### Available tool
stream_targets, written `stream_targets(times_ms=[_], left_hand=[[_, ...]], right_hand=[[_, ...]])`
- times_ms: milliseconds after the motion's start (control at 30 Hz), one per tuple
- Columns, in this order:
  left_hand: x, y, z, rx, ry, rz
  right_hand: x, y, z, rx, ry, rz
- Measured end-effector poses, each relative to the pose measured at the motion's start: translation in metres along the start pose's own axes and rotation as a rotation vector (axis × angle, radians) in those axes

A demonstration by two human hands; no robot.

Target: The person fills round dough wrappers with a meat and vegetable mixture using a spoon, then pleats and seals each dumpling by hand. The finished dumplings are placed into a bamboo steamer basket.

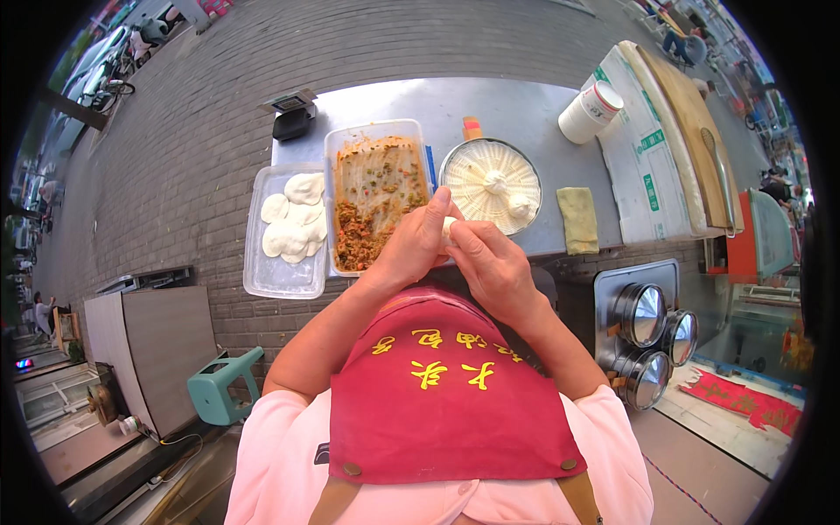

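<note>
Between my two hands is a small white dough bun (449, 230), mostly covered by fingers. My left hand (418, 236) cups it with the thumb raised, while the fingers of my right hand (491, 257) pinch its edge. Just beyond my left hand, a clear plastic tub (375, 126) holds reddish-brown chopped filling (357, 239), heaped at the near end. Flat dough wrappers (289, 230) overlap in a shallow plastic container (283, 279) farther left. Behind my right hand, two pleated buns (495, 182) rest on the woven mat of a round steamer tray (472, 157).
All this stands on a metal table (420, 95). A stack of paper cups (587, 115), a folded yellow cloth (577, 220) and a foam box (640, 151) topped by a wooden board (682, 118) are rightward. Lidded steel pots (643, 315) stand lower right, a green stool (223, 387) lower left.
</note>
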State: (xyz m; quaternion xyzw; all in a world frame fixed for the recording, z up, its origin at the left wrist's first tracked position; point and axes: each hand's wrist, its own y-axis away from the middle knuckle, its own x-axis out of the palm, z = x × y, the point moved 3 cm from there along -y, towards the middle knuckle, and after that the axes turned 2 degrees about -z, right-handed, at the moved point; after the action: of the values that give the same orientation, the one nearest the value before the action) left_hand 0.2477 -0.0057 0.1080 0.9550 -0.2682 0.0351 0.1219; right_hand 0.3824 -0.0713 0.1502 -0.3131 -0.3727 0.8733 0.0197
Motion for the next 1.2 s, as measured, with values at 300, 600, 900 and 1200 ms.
stream_targets(times_ms=[300,600,900,1200], left_hand=[[0.019,-0.013,0.030,-0.093,0.103,-0.023],[0.044,-0.022,0.064,-0.198,0.565,0.039],[0.020,-0.009,0.071,-0.361,0.556,-0.110],[-0.046,0.066,0.082,-0.217,0.461,-0.450]], right_hand=[[0.003,0.024,-0.014,0.012,0.123,0.032],[-0.011,0.029,-0.030,0.168,0.299,0.169],[-0.060,0.024,-0.157,0.542,0.060,0.128],[-0.042,0.055,-0.287,0.415,0.251,0.500]])
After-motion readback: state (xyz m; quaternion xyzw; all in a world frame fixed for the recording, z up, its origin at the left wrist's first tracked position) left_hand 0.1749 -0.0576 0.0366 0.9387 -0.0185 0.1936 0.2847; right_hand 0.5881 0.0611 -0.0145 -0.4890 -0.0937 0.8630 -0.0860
